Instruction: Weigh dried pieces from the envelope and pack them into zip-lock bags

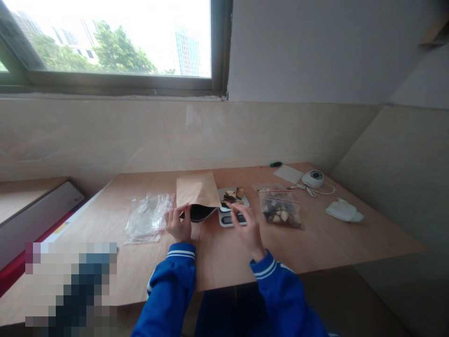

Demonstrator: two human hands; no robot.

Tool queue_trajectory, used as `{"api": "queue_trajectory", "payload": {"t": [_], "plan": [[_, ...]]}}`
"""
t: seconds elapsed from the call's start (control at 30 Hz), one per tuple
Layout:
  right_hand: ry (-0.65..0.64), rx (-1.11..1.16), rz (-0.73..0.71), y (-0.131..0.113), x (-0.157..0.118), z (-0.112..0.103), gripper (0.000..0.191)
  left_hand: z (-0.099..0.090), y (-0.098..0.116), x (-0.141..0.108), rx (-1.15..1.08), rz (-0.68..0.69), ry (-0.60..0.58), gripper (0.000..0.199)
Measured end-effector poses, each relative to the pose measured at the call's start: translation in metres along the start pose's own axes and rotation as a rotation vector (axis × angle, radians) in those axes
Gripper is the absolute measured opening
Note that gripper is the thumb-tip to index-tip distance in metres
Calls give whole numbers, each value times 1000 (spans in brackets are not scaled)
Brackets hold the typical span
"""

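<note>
My left hand (pixel 179 224) is closed on the near edge of a brown kraft paper bag (pixel 196 188), whose dark-lined mouth gapes toward me. To its right stands a small white kitchen scale (pixel 223 223) with a grey display. Several dried slices (pixel 230 194), pale with dark brown edges, lie on its platform. My right hand (pixel 247 228) is over the near part of the scale, thumb and fingers pinching a brownish dried slice (pixel 227 204) beside the bag's mouth. My fingers partly cover the display, so no reading shows.
Clear plastic bags (pixel 143 219) lie left of the paper bag. Zip bags of dried pieces (pixel 281 210) are right of the scale. Farther right are a white device with a cable (pixel 312 179), a white sheet (pixel 288 174), a green-handled object (pixel 276 164) and crumpled white tissue (pixel 344 210).
</note>
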State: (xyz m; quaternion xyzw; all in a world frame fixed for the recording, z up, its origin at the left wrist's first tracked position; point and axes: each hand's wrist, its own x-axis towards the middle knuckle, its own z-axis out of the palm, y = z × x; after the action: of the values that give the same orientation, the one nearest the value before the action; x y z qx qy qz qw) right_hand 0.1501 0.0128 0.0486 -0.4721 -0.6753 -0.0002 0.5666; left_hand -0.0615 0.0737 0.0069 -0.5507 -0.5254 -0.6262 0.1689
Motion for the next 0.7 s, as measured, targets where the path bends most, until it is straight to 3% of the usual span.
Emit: {"api": "queue_trajectory", "payload": {"t": [0.17, 0.27, 0.43, 0.7], "plan": [[-78, -212, 115, 79, 23, -5, 24, -1, 1, 1, 14, 13, 28, 8], [-155, -250, 119, 106, 25, 4, 29, -1, 0, 2, 15, 36, 33, 8], [-190, -152, 132, 111, 13, 8, 39, -2, 0, 2, 8, 47, 24, 6], [13, -110, 153, 111, 10, -1, 35, -1, -4, -1, 10, -5, -9, 9]]}}
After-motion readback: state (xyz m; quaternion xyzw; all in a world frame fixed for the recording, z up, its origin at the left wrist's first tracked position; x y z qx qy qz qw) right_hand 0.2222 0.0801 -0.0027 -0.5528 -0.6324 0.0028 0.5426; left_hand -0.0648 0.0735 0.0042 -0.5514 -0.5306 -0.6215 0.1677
